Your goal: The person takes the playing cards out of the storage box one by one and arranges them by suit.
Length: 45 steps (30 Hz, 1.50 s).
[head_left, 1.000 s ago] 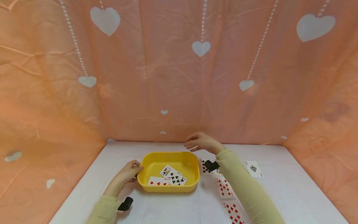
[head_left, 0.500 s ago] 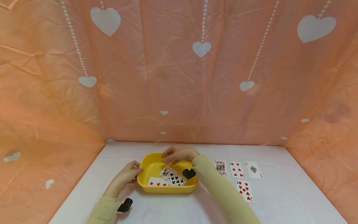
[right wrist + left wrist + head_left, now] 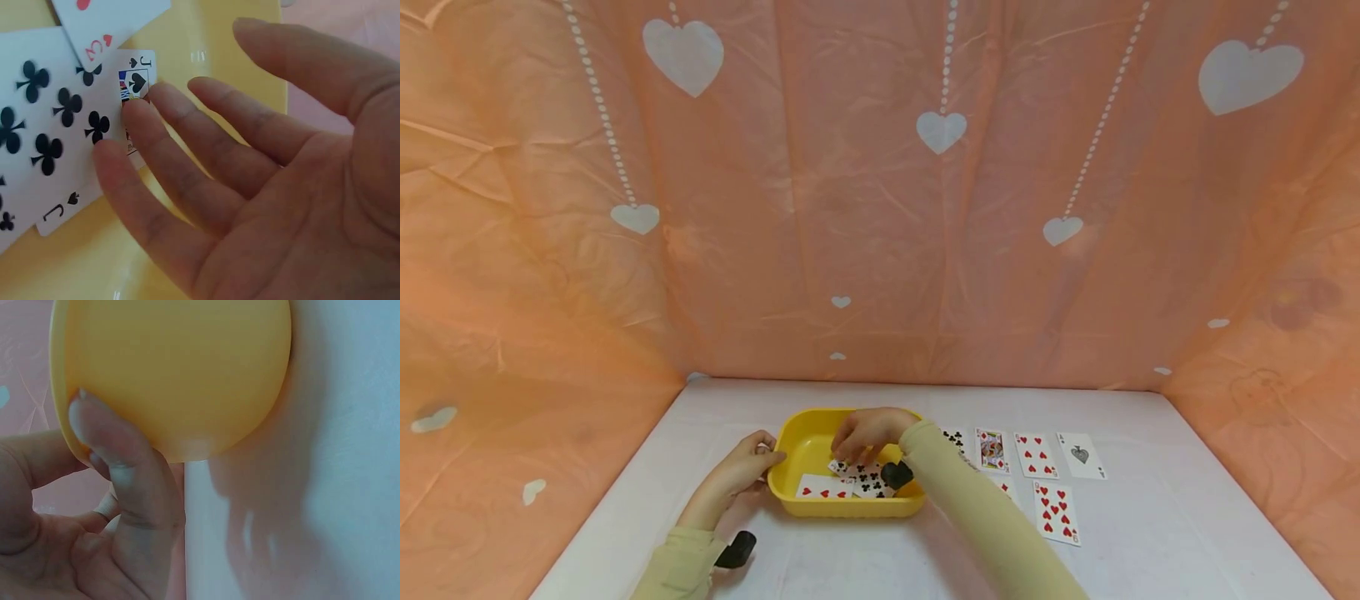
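Note:
In the head view my left hand (image 3: 737, 471) holds the left end of a yellow plastic tub (image 3: 850, 509). The left wrist view shows its thumb pressed on the tub's outer wall, the fingers behind the rim. My right hand (image 3: 872, 432) reaches down into the tub. Its fingers spread out in the right wrist view, fingertips right at the jack of spades (image 3: 140, 75) and the clubs card (image 3: 50, 119) lying over it, thumb held apart. A three of hearts (image 3: 824, 487) overlaps the clubs card. In the head view this hand partly covers the jack.
To the tub's right, playing cards lie face up on the white table: an ace of spades (image 3: 1081, 455), a six of hearts (image 3: 1035, 456), a diamonds face card (image 3: 992, 450) and a nine of hearts (image 3: 1056, 512). My right sleeve (image 3: 977, 508) hides others. Orange cloth (image 3: 880, 250) hangs behind.
My right hand has moved left from beyond the tub's far right corner, then down among the cards inside. The left hand keeps its hold on the tub.

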### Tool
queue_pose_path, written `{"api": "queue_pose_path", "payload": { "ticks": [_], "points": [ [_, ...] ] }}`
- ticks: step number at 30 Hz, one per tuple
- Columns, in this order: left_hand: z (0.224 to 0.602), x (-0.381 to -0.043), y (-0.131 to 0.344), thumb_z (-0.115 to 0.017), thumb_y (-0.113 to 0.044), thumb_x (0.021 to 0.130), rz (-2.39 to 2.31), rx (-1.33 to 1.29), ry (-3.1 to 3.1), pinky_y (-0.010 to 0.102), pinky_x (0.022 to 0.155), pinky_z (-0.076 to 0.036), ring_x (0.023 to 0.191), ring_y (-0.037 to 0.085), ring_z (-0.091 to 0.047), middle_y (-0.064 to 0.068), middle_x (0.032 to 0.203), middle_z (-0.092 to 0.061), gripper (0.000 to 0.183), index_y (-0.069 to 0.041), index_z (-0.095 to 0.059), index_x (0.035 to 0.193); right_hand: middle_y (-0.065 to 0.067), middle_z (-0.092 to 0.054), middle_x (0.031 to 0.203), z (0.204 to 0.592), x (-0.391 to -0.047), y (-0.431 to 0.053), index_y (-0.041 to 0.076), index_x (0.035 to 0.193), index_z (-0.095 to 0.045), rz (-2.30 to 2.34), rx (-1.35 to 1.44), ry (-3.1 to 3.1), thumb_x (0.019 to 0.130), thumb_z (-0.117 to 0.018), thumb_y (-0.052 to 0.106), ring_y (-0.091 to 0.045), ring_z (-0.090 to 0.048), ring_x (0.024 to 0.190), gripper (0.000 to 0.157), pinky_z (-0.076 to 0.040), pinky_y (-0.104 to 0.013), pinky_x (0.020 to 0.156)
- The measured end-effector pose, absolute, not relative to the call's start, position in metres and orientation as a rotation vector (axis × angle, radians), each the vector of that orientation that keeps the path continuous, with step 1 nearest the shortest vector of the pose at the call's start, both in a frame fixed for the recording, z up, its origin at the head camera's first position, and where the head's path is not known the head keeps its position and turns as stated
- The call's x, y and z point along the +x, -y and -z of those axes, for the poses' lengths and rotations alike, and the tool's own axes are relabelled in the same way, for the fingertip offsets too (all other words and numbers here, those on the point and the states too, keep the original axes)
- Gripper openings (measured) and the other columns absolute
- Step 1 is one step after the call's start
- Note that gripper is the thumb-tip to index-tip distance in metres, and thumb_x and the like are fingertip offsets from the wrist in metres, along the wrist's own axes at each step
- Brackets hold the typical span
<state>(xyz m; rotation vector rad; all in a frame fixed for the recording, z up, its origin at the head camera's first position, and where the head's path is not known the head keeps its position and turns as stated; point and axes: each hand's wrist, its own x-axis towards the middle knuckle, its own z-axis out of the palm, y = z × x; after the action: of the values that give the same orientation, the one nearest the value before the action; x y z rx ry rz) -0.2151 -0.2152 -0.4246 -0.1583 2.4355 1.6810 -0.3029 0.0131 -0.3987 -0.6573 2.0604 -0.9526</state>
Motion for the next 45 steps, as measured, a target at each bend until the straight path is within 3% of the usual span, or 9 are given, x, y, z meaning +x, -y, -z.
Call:
{"api": "queue_pose_path", "payload": {
  "ticks": [14,21,26,31,45],
  "points": [
    [0.426,-0.216,0.216,-0.057,-0.009,0.094,-1.675,-0.170,-2.435,0.028,0.051,-0.044,0.058,0.018,-0.052,0.012,0.076,-0.052,0.016,-0.001,-0.044,0.098,-0.019,-0.069,0.094,0.404,-0.298,-0.008,0.001,0.106,-0.067,0.923,-0.627,-1.964,0.092,-0.064,0.011,-0.028,-0.065,0.082,0.018,-0.054,-0.045,0.076],
    [0.426,-0.216,0.215,-0.057,-0.008,0.094,-1.671,-0.191,-2.439,0.028,0.051,-0.044,0.058,0.018,-0.054,0.011,0.075,-0.053,0.015,-0.001,-0.044,0.097,-0.016,-0.068,0.088,0.407,-0.298,-0.006,0.002,0.107,-0.068,0.899,-0.613,-1.955,0.091,-0.064,0.010,-0.019,-0.059,0.072,0.018,-0.054,-0.037,0.068],
    [0.426,-0.216,0.215,-0.057,-0.008,0.094,-1.680,-0.192,-2.435,0.027,0.051,-0.044,0.058,0.018,-0.054,0.011,0.075,-0.053,0.015,-0.001,-0.044,0.097,-0.008,-0.064,0.079,0.406,-0.299,-0.004,0.002,0.108,-0.068,0.843,-0.683,-1.990,0.091,-0.062,0.006,-0.016,-0.052,0.067,0.018,-0.047,-0.029,0.063],
    [0.426,-0.216,0.215,-0.057,-0.009,0.094,-1.681,-0.188,-2.432,0.028,0.051,-0.044,0.057,0.018,-0.054,0.011,0.075,-0.053,0.016,-0.001,-0.044,0.098,-0.005,-0.060,0.071,0.404,-0.299,-0.004,0.003,0.101,-0.069,0.781,-0.768,-2.022,0.090,-0.061,0.000,-0.016,-0.049,0.062,0.014,-0.044,-0.028,0.061],
    [0.427,-0.216,0.215,-0.057,-0.010,0.094,-1.685,-0.177,-2.421,0.029,0.052,-0.045,0.058,0.018,-0.054,0.011,0.076,-0.055,0.016,-0.001,-0.044,0.098,-0.003,-0.059,0.078,0.396,-0.297,-0.013,0.006,0.090,-0.066,0.828,-0.708,-2.118,0.088,-0.062,0.001,-0.015,-0.051,0.067,0.007,-0.048,-0.031,0.068]
  ]
}}
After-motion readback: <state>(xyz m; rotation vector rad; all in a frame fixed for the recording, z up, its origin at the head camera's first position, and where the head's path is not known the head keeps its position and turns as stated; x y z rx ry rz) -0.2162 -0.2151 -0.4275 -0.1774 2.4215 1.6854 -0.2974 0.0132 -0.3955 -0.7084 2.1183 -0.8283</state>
